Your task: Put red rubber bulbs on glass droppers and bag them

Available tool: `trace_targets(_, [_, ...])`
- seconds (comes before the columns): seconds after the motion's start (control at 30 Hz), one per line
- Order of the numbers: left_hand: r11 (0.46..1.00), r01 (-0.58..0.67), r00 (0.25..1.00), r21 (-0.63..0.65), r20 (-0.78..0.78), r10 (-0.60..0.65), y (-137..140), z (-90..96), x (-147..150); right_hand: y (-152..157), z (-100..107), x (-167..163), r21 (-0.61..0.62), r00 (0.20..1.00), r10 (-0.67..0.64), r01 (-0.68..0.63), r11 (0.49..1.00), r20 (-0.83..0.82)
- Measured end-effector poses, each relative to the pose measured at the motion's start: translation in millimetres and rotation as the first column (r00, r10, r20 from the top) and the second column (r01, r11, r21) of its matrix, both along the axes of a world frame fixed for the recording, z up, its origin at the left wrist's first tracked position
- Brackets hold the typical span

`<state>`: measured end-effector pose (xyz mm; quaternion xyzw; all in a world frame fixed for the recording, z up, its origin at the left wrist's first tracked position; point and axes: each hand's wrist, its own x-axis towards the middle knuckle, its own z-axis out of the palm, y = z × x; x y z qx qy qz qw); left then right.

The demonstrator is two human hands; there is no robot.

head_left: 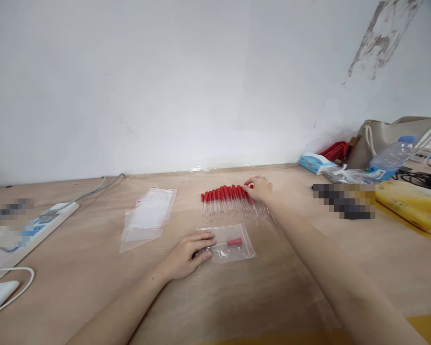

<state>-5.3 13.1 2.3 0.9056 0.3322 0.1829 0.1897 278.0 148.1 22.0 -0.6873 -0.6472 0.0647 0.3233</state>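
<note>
A row of glass droppers (222, 206) with red rubber bulbs lies side by side in the middle of the table. At the row's right end, my right hand (260, 189) has its thumb and fingertips closed on one red bulb. Nearer to me is a clear zip-lock bag (233, 256) lying flat, with a single red-bulbed dropper (234, 242) inside. My left hand (190, 254) rests on the bag's left end, thumb and fingers apart and stretched out. It covers the tip of the bagged dropper. Several flat clear bags (149, 215) lie overlapping to the left.
A white power strip (39, 239) with cables is at the left, beside a white charger-like object (2, 294). Along the right are a tissue box (316, 163), a plastic bottle (391, 158), a grey bag (388, 134) and a yellow package (409, 201). A wall closes the back.
</note>
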Motion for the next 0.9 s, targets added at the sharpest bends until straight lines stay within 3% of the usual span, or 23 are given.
trace_targets(0.13, [1.000, -0.003, 1.000, -0.003, 0.001, 0.003, -1.0, -0.4, -0.4, -15.8, 14.1, 11.7, 0.077, 0.926, 0.151, -0.132, 0.988, -0.347])
trace_targets(0.23, [1.000, -0.014, 1.000, 0.003, 0.001, 0.014, -2.0, -0.5, -1.0, -46.9, 12.3, 21.6, 0.261, 0.764, 0.233, -0.088, 0.961, -0.601])
trace_targets(0.27, [1.000, -0.023, 1.000, 0.005, -0.001, 0.023, -2.2, -0.6, -1.2, -59.1, 8.3, 24.1, 0.273, 0.695, 0.235, -0.058, 0.960, -0.679])
trace_targets(0.43, [0.999, -0.046, 0.999, 0.007, -0.012, 0.047, -1.6, -1.1, -1.7, -105.7, -23.8, 25.2, 0.132, 0.419, 0.112, 0.018, 0.991, -0.901])
trace_targets(0.63, [0.998, -0.063, 0.998, 0.012, -0.009, 0.063, -1.9, -0.3, -1.3, -120.2, -39.9, 4.0, 0.013, 0.170, 0.019, -0.036, 0.999, -0.985])
trace_targets(0.7, [0.997, -0.076, 0.997, 0.011, -0.010, 0.077, -2.5, 0.4, -1.1, -124.8, -39.7, -4.0, -0.010, 0.171, 0.008, -0.101, 0.995, -0.985])
trace_targets(0.73, [0.997, -0.082, 0.997, 0.009, -0.011, 0.082, -2.8, 0.6, -1.1, -127.3, -39.9, -7.1, -0.011, 0.213, 0.019, -0.139, 0.990, -0.977])
trace_targets(0.8, [0.996, -0.093, 0.996, 0.003, -0.013, 0.093, -3.2, 0.8, -1.0, -131.5, -41.3, -10.9, 0.006, 0.378, 0.087, -0.211, 0.978, -0.922])
trace_targets(0.9, [0.995, -0.101, 0.995, -0.003, -0.008, 0.101, -3.1, 0.2, -1.1, -134.0, -45.4, -11.6, 0.053, 0.667, 0.219, -0.260, 0.964, -0.712])
